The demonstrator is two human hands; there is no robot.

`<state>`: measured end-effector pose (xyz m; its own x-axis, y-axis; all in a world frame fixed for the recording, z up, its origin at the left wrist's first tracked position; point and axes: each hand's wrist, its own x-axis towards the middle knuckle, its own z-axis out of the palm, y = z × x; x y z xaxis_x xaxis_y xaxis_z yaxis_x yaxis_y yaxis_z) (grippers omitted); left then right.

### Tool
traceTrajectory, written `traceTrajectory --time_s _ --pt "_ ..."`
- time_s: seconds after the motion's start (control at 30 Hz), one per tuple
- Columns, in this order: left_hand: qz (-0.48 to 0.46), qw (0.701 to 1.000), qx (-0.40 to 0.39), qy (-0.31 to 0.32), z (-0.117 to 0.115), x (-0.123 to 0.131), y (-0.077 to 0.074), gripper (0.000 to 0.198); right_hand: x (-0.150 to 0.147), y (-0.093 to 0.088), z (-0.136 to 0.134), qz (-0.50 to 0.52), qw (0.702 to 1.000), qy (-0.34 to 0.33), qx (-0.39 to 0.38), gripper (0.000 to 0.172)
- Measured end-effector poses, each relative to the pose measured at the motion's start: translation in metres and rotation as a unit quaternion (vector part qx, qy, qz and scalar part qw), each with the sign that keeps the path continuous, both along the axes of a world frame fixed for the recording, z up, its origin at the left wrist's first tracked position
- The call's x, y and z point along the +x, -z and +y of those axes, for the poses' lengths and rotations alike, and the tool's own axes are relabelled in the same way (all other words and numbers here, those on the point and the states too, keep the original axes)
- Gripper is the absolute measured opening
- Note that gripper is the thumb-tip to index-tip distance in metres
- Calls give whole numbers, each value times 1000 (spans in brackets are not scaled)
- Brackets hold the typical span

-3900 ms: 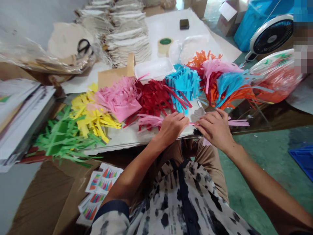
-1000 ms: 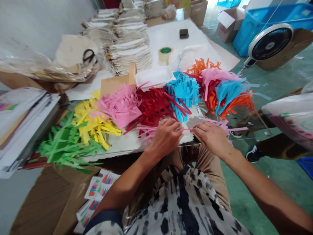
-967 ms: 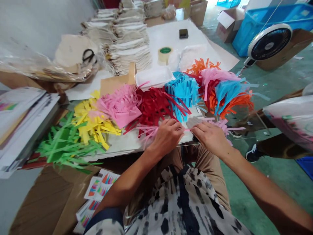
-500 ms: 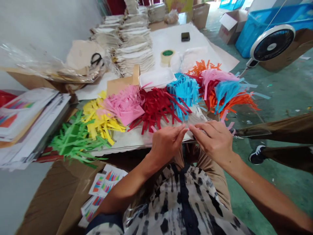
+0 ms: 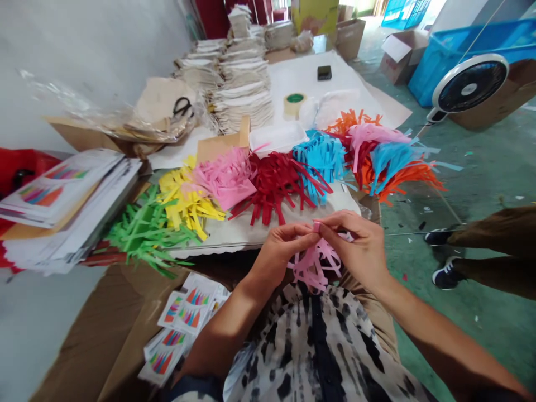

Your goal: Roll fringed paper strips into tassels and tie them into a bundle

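**Pink fringe pinched by both hands, strips hanging down**

My left hand (image 5: 280, 249) and right hand (image 5: 360, 249) meet fingertip to fingertip. Both are closed on the top of the pink fringe (image 5: 315, 267). It sits dead centre between them, over my lap, just short of the white board (image 5: 232, 234) near edge. Long axis is roughly vertical, with the pinch on top and the strips dangling toward me. Neither hand is nearer. The red fringe pile (image 5: 274, 181) lies beyond on the board, apart.

Pink fringe (image 5: 315, 265) — thin matt paper (soft, limp); tape roll (image 5: 295, 104) glossy; box (image 5: 221, 146) rough cardboard.
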<state>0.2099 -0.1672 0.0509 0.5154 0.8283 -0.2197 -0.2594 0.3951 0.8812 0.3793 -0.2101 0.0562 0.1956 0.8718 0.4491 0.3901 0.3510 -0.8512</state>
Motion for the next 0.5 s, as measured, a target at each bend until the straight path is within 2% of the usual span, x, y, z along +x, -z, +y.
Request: traceTrajectory --time_s 0.1,0.23,0.33,0.43,0.5 --pt "-3 999 46 -28 4 -6 -1 16 -10 -4 10 54 997 -16 -49 16" --pt "11 999 20 -35 8 -15 -6 19 -17 -6 19 66 994 -24 -78 19" --pt "7 999 6 -49 7 -20 -9 21 -17 -6 24 80 988 -74 -109 20" --pt "-2 999 6 -49 6 -24 -7 21 -15 -7 27 56 980 -128 -144 23" --pt "1 999 18 -51 6 -26 -3 21 -15 -6 27 16 981 -121 -148 25"
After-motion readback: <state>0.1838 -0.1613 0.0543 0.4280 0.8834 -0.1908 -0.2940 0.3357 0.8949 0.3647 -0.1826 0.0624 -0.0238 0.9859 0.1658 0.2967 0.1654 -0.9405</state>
